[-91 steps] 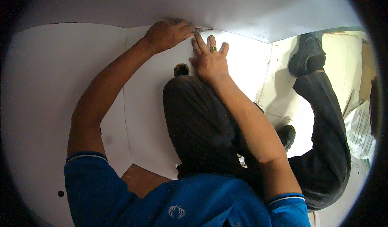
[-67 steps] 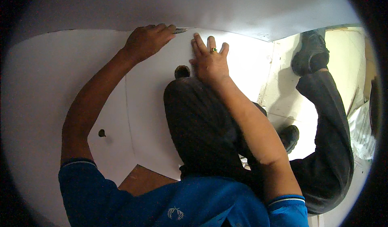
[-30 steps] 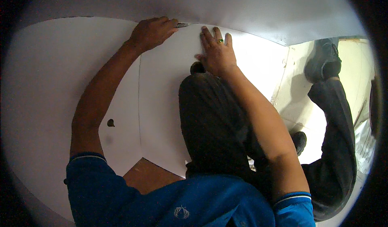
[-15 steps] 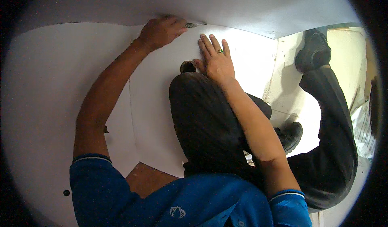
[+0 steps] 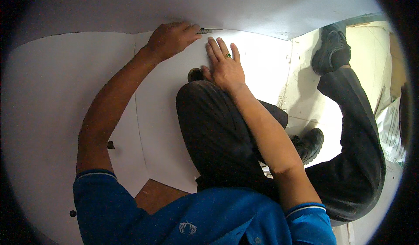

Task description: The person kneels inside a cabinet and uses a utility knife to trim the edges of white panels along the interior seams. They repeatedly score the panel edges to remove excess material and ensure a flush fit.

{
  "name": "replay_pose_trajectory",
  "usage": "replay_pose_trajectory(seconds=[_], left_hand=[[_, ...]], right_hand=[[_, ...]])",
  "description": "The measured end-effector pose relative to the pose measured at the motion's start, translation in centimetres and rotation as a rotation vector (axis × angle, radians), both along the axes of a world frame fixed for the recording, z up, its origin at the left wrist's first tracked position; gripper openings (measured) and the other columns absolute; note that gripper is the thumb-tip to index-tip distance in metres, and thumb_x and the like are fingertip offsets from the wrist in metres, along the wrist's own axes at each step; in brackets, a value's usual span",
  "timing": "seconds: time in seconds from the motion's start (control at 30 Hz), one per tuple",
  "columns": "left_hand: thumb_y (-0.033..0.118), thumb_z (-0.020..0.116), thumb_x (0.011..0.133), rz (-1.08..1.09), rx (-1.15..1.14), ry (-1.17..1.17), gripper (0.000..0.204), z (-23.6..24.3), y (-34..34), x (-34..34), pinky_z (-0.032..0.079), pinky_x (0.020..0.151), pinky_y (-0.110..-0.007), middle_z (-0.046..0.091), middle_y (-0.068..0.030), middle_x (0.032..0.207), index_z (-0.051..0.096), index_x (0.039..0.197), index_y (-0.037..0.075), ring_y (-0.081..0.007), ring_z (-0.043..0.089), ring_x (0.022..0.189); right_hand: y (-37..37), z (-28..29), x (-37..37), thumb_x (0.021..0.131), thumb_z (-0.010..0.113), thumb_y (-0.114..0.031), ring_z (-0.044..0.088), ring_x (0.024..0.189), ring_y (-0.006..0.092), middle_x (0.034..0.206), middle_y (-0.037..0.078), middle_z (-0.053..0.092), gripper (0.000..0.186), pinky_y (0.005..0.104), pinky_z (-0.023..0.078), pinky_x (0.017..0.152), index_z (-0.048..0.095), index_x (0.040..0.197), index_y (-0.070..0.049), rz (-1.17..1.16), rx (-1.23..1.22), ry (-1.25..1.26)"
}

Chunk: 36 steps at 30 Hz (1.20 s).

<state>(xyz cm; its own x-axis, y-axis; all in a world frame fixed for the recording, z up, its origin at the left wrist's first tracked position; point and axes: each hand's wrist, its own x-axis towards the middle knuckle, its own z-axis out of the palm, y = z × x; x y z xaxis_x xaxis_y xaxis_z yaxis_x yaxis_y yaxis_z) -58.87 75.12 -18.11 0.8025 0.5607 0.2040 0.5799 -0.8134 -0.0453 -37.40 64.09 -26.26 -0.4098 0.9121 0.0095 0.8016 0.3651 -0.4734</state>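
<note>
White board meets grey panel, where the left hand pinches a thin tool between fingers; the right hand lies flat, fingers spread.

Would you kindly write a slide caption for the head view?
Left hand holds a slim pointed tool at the edge of a white panel, while the right hand lies open on that panel.

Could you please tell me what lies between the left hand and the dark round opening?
In the head view, just bare white panel lies between the left hand and the dark round opening.
</note>
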Motion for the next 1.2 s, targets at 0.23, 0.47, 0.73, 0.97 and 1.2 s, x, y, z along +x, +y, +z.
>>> replay_pose_trajectory(seconds=[0.23, 0.47, 0.73, 0.97, 1.2], left_hand=[[0.035, 0.068, 0.101, 0.066, 0.001, 0.097, 0.026, -1.7, 0.2, 1.5, 0.064, 0.067, -0.042, 0.073, -0.0068, 0.095, 0.068, 0.108, 0.010, -0.0289, 0.075, 0.082], [0.033, 0.065, 0.103, 0.006, -0.088, 0.094, 0.032, -2.6, 0.9, -0.1, 0.065, 0.072, -0.045, 0.075, -0.0085, 0.105, 0.069, 0.123, 0.009, -0.0303, 0.076, 0.089], [0.034, 0.067, 0.102, 0.021, -0.045, 0.252, 0.032, -1.2, 0.9, -6.4, 0.064, 0.072, -0.044, 0.076, -0.0090, 0.099, 0.070, 0.124, 0.012, -0.0307, 0.076, 0.083], [0.036, 0.069, 0.101, 0.157, -0.042, 0.185, 0.025, 2.5, -0.9, -2.7, 0.063, 0.064, -0.042, 0.074, -0.0081, 0.090, 0.069, 0.113, 0.014, -0.0284, 0.076, 0.079], [0.035, 0.068, 0.101, 0.090, -0.051, 0.167, 0.028, -1.4, 0.1, 0.0, 0.064, 0.070, -0.042, 0.076, -0.0085, 0.101, 0.069, 0.118, 0.012, -0.0287, 0.076, 0.084]], right_hand=[[0.2, 0.2, 0.2, 0.104, 0.052, -0.049, 0.020, 0.163, 0.0258, 0.175, 0.007, 0.026, 0.074, 0.0552, 0.013, 0.132, 0.039, 0.163, -0.006, 0.019, -0.022, -0.046], [0.2, -0.3, 0.3, 0.103, 0.054, -0.049, 0.021, 0.162, 0.0263, 0.175, 0.007, 0.027, 0.074, 0.0551, 0.013, 0.132, 0.039, 0.163, -0.008, 0.016, -0.023, -0.037], [0.1, 0.2, 0.2, 0.104, 0.051, -0.051, 0.022, 0.162, 0.0263, 0.175, 0.007, 0.026, 0.072, 0.0561, 0.016, 0.130, 0.041, 0.162, -0.009, 0.038, 0.005, -0.058], [0.3, -0.1, 0.4, 0.104, 0.050, -0.051, 0.020, 0.162, 0.0269, 0.175, 0.007, 0.026, 0.072, 0.0571, 0.017, 0.129, 0.041, 0.163, -0.009, 0.031, 0.024, -0.123], [0.2, -0.4, -0.2, 0.104, 0.050, -0.051, 0.017, 0.163, 0.0260, 0.176, 0.006, 0.024, 0.073, 0.0576, 0.017, 0.129, 0.041, 0.163, -0.010, 0.036, 0.004, -0.102]])
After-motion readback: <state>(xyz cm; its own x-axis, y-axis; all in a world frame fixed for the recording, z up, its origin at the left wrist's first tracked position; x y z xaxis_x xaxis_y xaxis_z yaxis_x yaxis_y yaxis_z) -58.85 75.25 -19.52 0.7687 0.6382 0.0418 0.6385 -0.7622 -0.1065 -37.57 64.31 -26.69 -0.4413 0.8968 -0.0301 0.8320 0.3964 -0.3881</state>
